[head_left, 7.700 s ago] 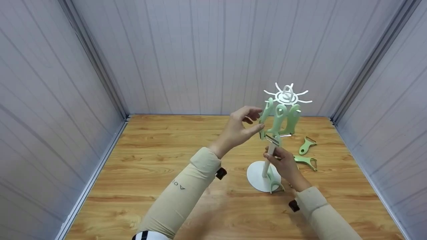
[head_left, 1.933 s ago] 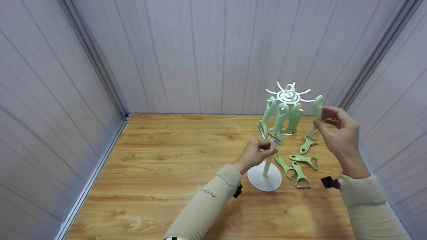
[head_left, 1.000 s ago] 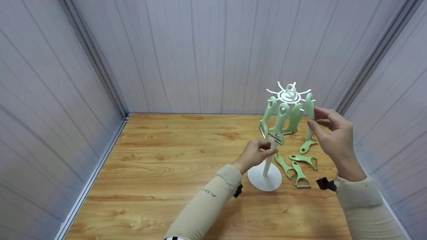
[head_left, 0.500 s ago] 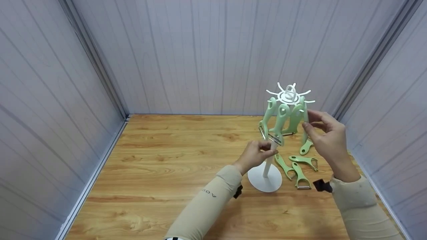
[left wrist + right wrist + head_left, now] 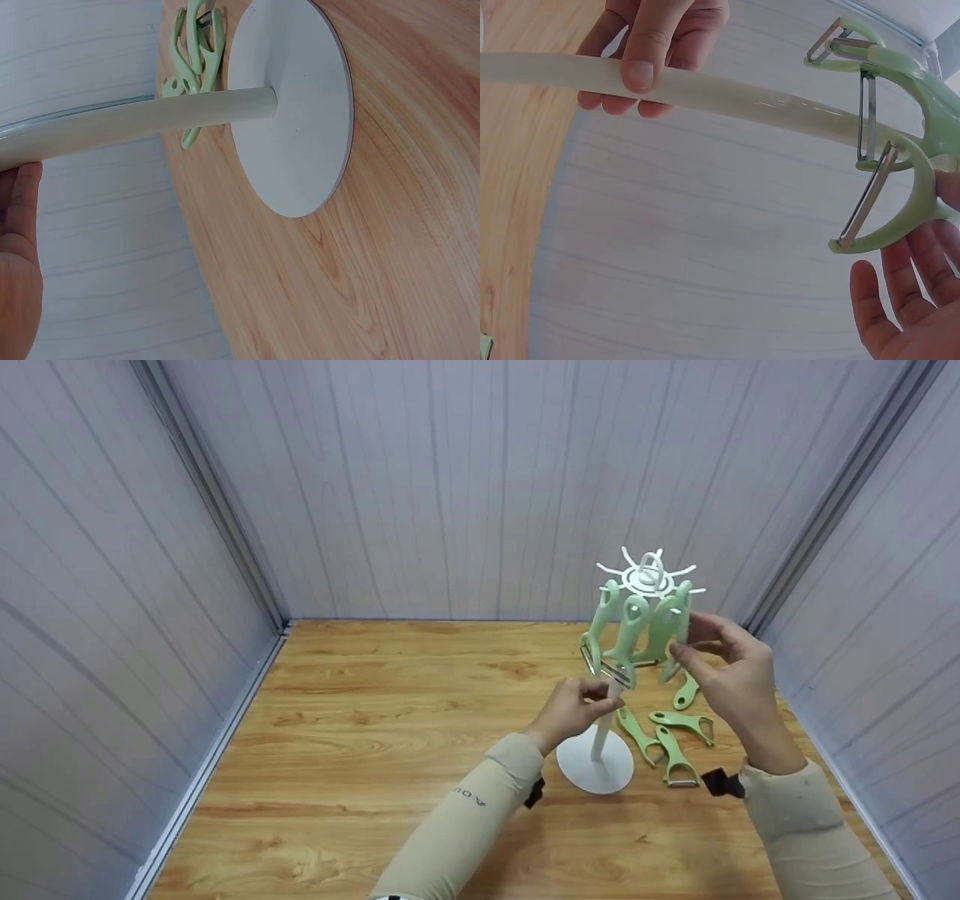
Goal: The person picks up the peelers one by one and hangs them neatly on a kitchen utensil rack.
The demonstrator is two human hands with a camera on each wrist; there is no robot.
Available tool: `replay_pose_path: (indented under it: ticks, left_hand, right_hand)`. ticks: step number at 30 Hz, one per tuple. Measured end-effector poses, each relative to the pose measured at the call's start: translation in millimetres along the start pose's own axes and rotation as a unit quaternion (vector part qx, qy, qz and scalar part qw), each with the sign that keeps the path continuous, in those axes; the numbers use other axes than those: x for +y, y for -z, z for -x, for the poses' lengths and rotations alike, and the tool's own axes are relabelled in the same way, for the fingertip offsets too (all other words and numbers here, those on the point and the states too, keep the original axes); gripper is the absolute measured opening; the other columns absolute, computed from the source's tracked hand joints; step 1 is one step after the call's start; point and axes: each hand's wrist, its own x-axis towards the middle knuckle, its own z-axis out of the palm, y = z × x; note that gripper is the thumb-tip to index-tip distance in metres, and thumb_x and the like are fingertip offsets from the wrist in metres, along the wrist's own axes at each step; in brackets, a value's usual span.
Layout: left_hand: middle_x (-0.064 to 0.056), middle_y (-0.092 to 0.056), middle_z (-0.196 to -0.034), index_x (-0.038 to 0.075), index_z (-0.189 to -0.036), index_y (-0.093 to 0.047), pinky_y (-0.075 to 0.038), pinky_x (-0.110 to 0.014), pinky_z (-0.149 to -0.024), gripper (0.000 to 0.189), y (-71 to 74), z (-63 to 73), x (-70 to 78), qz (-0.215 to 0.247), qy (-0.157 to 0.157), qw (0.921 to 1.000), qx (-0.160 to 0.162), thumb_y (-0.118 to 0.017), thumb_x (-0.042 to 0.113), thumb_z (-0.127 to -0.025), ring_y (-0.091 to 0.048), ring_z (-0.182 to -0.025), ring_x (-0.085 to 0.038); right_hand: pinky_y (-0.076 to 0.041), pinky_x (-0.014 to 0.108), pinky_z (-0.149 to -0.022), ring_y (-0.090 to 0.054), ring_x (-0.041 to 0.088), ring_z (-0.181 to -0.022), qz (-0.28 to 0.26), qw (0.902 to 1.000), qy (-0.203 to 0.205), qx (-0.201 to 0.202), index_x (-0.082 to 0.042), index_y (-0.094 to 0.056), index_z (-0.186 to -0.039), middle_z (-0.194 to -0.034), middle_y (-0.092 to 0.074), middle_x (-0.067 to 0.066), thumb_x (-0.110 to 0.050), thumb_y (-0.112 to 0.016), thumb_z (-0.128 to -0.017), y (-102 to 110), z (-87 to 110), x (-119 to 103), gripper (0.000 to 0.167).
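My left hand [image 5: 574,709] grips the pole [image 5: 602,740] of a white stand with a round base [image 5: 576,765]. With the thumb and fingers, my right hand [image 5: 739,671] pinches a green peeler [image 5: 683,619] by its handle, whose holed end is at a right-hand hook of the stand's hook ring [image 5: 649,580]. In the right wrist view this peeler's blade end [image 5: 915,202] points toward the pole. Three more green peelers, such as the front one [image 5: 630,630], hang from neighbouring hooks. Whether the held peeler's weight rests on the hook, I cannot tell.
Several green peelers lie on the wooden table [image 5: 360,735] right of the base, among them one peeler [image 5: 679,761] in front and another peeler [image 5: 686,691] partly behind my right hand. Pale panel walls [image 5: 465,487] enclose the table.
My right hand has moved left, bringing the peeler inward from the hook's tip. Longest ago, my right hand held the pole and my left was at a hanging peeler; the left now holds the pole.
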Motion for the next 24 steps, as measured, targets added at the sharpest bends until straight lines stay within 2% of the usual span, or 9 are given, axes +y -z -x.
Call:
replay_pose_path:
  ticks: [6,14,24]
  left_hand:
    - [-0.003,-0.084,-0.112,0.010,-0.117,-0.084,-0.060,-0.020,-0.088,0.018,1.1,0.8,1.9,0.002,-0.001,1.0000,-0.002,-0.076,0.021,-0.104,-0.075,-0.102,-0.006]
    - [-0.002,-0.083,-0.112,0.011,-0.115,-0.083,-0.060,-0.019,-0.087,0.016,1.6,1.8,1.9,0.004,-0.003,1.0000,0.000,-0.076,0.020,-0.104,-0.073,-0.100,-0.003]
    - [-0.003,-0.083,-0.111,0.009,-0.110,-0.083,-0.060,-0.019,-0.088,0.012,-1.1,0.6,0.4,0.006,-0.012,0.9999,0.001,-0.076,0.018,-0.104,-0.072,-0.099,-0.002]
  right_hand:
    - [-0.055,0.012,-0.093,-0.069,0.002,-0.097,-0.002,0.9999,-0.009,0.011,0.006,-0.073,-0.131,-0.101,-0.072,-0.014,0.006,-0.084,-0.091,4,1.7,3,0.042]
    - [-0.053,0.011,-0.093,-0.068,0.001,-0.099,0.022,0.9993,-0.025,0.016,0.003,-0.073,-0.133,-0.101,-0.069,-0.019,0.000,-0.086,-0.092,10,5.2,10,0.043]
    - [-0.054,0.011,-0.088,-0.066,0.002,-0.098,0.031,0.9986,-0.036,0.023,0.000,-0.076,-0.129,-0.099,-0.068,-0.019,-0.001,-0.087,-0.091,16,11.2,35,0.040]
